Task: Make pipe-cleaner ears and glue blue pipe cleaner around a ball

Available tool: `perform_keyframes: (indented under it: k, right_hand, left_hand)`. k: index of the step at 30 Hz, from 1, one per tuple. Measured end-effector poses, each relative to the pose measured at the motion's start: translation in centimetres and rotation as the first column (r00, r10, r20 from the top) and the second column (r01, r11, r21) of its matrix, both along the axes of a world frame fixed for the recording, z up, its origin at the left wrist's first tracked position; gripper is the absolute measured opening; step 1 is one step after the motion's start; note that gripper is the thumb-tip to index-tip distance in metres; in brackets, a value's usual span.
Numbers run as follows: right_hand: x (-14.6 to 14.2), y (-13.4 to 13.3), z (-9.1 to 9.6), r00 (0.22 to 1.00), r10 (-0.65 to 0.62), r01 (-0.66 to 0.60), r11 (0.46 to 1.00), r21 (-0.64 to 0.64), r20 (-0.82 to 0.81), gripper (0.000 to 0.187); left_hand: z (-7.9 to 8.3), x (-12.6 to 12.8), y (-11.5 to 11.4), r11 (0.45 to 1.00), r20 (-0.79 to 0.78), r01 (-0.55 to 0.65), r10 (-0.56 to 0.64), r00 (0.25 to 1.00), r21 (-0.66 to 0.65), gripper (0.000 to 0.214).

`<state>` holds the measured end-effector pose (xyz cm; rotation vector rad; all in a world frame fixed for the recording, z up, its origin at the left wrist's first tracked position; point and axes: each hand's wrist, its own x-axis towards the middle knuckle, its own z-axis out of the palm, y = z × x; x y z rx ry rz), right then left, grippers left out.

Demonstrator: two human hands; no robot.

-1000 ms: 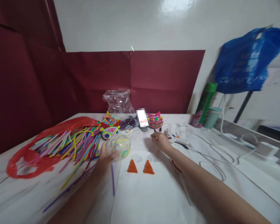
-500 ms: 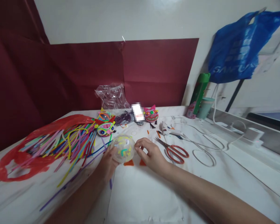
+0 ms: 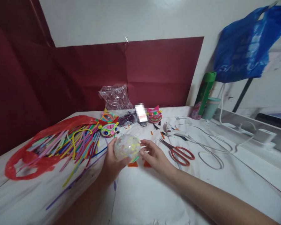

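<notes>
My left hand [image 3: 112, 159] cups a clear plastic ball [image 3: 126, 147] with coloured bits inside, held a little above the white table [image 3: 154, 200]. My right hand [image 3: 153, 156] touches the ball's right side with its fingertips. Two orange spiral cones [image 3: 133, 164] lie on the table just under the ball, partly hidden by my hands. Red-handled scissors [image 3: 179, 152] lie to the right of my right hand.
A red bag spilling coloured pipe cleaners [image 3: 65, 145] lies at the left. Decorated ball faces [image 3: 109, 128] and a pink one [image 3: 155, 114] stand at the back beside a clear bag [image 3: 115, 97]. A glue gun [image 3: 172, 131], white cables [image 3: 210, 150], green bottle [image 3: 204, 93] and cup [image 3: 210, 107] lie right.
My right hand came back from the far side of the table to the ball. My left hand lifted and turned the ball. The scissors came into view.
</notes>
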<state>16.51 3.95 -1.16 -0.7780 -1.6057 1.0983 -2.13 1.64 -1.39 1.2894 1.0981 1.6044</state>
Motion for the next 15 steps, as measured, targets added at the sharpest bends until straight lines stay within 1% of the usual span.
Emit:
perform_keyframes:
  k: [2, 4, 6, 8, 11, 15]
  right_hand:
    - [-0.2, 0.4, -1.0, 0.994, 0.082, -0.089, 0.992, -0.092, -0.073, 0.066]
    - [-0.5, 0.7, -1.8, 0.982, 0.147, -0.161, 0.981, -0.109, -0.122, 0.086]
    - [-0.8, 0.8, -2.4, 0.968, 0.195, -0.211, 0.973, -0.094, -0.158, 0.097]
    - [-1.0, 0.8, -2.7, 0.959, 0.218, -0.235, 0.968, -0.082, -0.179, 0.101]
    - [-1.0, 0.8, -2.8, 0.959, 0.212, -0.230, 0.970, -0.077, -0.189, 0.099]
    - [-1.0, 0.8, -2.6, 0.952, 0.212, -0.229, 0.972, -0.056, -0.219, 0.095]
  left_hand:
    - [-0.1, -0.2, -0.2, 0.999, -0.108, 0.006, -0.001, 0.994, 0.050, 0.098]
    - [0.0, -0.1, -0.5, 0.997, -0.184, -0.002, 0.017, 0.983, 0.081, 0.099]
    - [-0.1, -0.1, -0.8, 0.994, -0.224, -0.010, 0.035, 0.974, 0.110, 0.097]
    - [-0.2, -0.1, -1.0, 0.994, -0.202, 0.008, 0.014, 0.979, 0.110, 0.094]
    - [-0.4, -0.2, -1.0, 0.995, -0.138, 0.045, -0.033, 0.990, 0.085, 0.093]
    - [-0.5, -0.3, -0.8, 0.994, -0.206, 0.035, -0.013, 0.978, 0.103, 0.095]
